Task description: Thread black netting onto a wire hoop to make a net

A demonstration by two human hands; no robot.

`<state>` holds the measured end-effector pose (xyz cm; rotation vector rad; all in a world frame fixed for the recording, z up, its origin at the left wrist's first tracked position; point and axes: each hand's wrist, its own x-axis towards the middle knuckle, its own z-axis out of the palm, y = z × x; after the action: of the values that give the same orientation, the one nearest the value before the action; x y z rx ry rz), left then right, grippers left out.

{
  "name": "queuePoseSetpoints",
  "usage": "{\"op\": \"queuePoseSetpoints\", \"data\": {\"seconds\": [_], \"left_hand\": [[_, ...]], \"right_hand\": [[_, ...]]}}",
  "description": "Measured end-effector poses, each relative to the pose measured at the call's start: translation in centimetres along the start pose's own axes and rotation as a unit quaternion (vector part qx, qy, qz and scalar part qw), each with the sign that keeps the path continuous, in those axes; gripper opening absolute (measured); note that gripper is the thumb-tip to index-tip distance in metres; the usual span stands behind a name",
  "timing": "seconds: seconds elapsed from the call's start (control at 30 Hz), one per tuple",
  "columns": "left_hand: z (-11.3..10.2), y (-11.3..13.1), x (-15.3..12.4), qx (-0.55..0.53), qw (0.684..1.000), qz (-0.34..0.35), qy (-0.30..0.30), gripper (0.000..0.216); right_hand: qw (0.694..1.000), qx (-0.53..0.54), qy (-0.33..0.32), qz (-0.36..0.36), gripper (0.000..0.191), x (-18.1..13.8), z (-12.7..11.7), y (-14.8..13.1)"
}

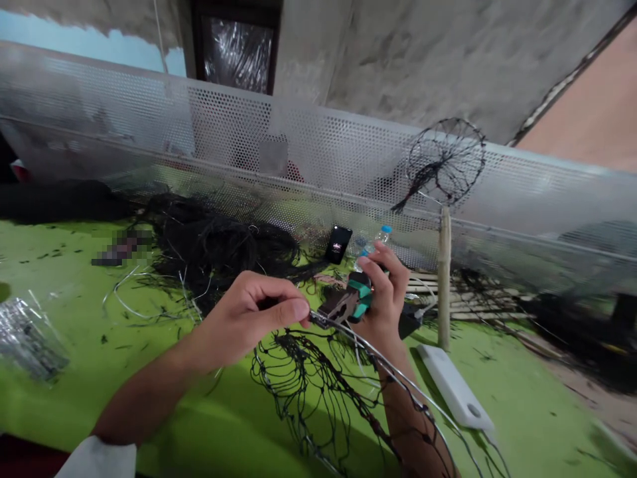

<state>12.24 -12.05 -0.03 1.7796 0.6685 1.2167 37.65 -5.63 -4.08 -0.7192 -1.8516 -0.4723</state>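
Observation:
My left hand (pixel 249 318) pinches the end of a metal wire (pixel 388 365) between thumb and forefinger. In my right hand (pixel 385 302) is a pair of pliers (pixel 361 295) with green-and-black handles, gripped with some fingers lifted. The pliers' jaws point left and meet the wire just beside my left fingertips; whether they are clamped I cannot make out. Below both hands hangs a black knotted net (pixel 318 378), attached along the curved wire, which runs down past my right forearm.
Black strands (pixel 213 239) lie heaped behind my left hand. A phone (pixel 338 243) and a bottle (pixel 383 234) stand at the back. At right are a wooden post (pixel 444 285) with a netted hoop (pixel 448 159) and a white power bank (pixel 455 388). A perforated panel (pixel 223 126) edges the table.

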Motion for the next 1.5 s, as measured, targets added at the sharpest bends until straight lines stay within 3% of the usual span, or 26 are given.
{"op": "queuePoseSetpoints", "data": {"seconds": [0.2,0.43,0.73,0.93,1.3,1.5], "left_hand": [[0.2,-0.3,0.0,-0.066,0.995,-0.066,-0.044,0.033],[0.5,-0.2,-0.1,-0.111,0.986,-0.105,-0.071,0.033],[0.3,-0.4,-0.1,-0.112,0.989,-0.091,-0.046,0.036],[-0.2,-0.1,-0.3,-0.107,0.991,-0.075,-0.031,0.038],[0.2,-0.2,-0.4,-0.127,0.987,-0.087,-0.048,0.034],[0.3,-0.5,-0.4,-0.176,0.974,-0.112,-0.086,0.036]], "right_hand": [[0.999,-0.019,-0.011,-0.032,0.075,0.4,-0.6,0.4],[0.999,-0.045,-0.023,-0.005,0.083,0.0,-1.0,-0.1],[0.998,-0.058,0.008,-0.021,0.081,-0.4,-0.5,-0.1],[0.999,-0.018,-0.014,0.027,0.079,-0.5,-0.6,-0.7],[0.998,-0.034,0.011,0.048,0.081,-0.3,-0.7,-1.8],[0.998,-0.042,0.026,0.044,0.080,-0.5,-0.7,-2.0]]}}
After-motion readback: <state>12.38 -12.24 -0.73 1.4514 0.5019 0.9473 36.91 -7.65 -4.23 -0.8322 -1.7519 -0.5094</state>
